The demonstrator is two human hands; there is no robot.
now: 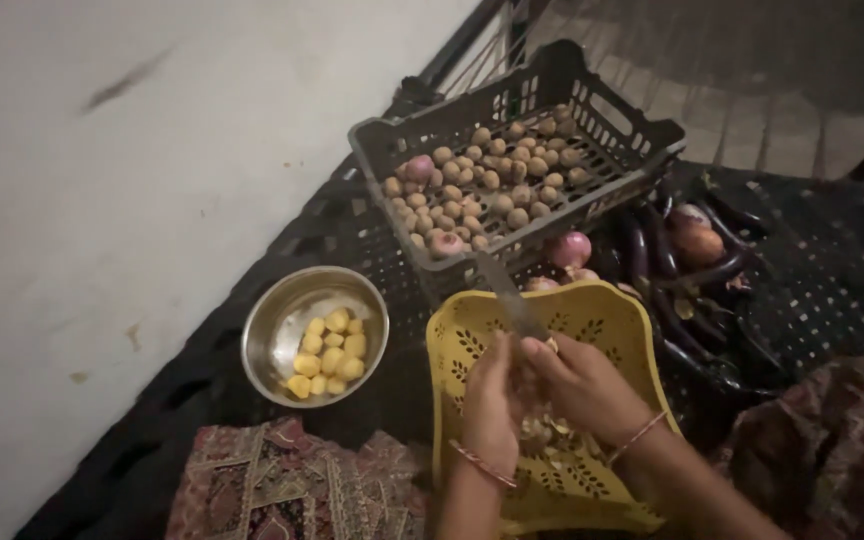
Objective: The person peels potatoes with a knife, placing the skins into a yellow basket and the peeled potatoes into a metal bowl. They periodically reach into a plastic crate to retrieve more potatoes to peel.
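R hand (582, 385) w/ knife (508, 295) | L hand (492, 400) | over yellow basket (632, 330)

Dim light; pale wall (152, 150) at left, perhaps tiled floor (792, 130) beyond.

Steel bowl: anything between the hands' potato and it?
Nothing visible blocks it. The steel bowl sits open-topped left of the yellow basket; only the basket's left rim lies between it and the left hand and right hand with the knife.

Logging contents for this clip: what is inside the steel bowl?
The steel bowl holds a pile of peeled yellow potatoes on its right side; the rest of its bottom is bare. Anything beneath the pile is covered.
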